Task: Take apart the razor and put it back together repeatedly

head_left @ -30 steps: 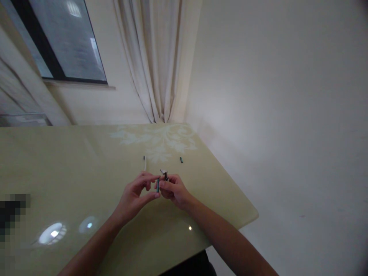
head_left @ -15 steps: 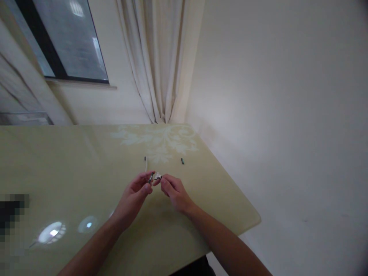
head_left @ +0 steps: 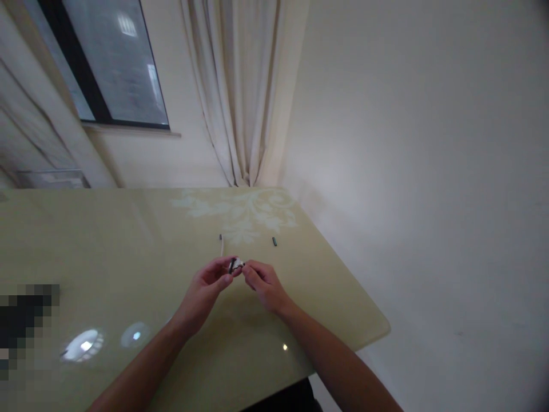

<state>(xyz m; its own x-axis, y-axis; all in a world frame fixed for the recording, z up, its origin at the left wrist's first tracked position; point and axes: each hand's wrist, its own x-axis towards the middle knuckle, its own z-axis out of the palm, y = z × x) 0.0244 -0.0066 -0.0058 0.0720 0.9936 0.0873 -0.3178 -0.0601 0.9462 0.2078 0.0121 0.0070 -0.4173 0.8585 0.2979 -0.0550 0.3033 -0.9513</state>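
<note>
My left hand [head_left: 206, 292] is closed in a pinch on a small dark strip-shaped piece [head_left: 232, 266], its thumb below and fingers behind. Close on the right, my right hand [head_left: 266, 284] pinches a small whitish piece [head_left: 239, 264] with a thin dark part. The two pieces meet or overlap between the fingertips; whether they are joined I cannot tell. Just beyond the left fingers lies a thin white stick-like or cable-like thing [head_left: 222, 246] with a dark tip, its near end hidden. Farther right rests a small dark rectangular piece [head_left: 274, 241].
Both hands are over a glossy pale table [head_left: 334, 309] with a white leaf pattern and light reflections. Its right edge runs beside a plain wall [head_left: 407, 171]. A curtain [head_left: 240, 86] hangs behind the far edge. At the left is a blurred-out dark shape [head_left: 30, 309].
The dark strip in my left hand has come closer to the whitish piece, closing the gap between them. The whole view has shifted slightly.
</note>
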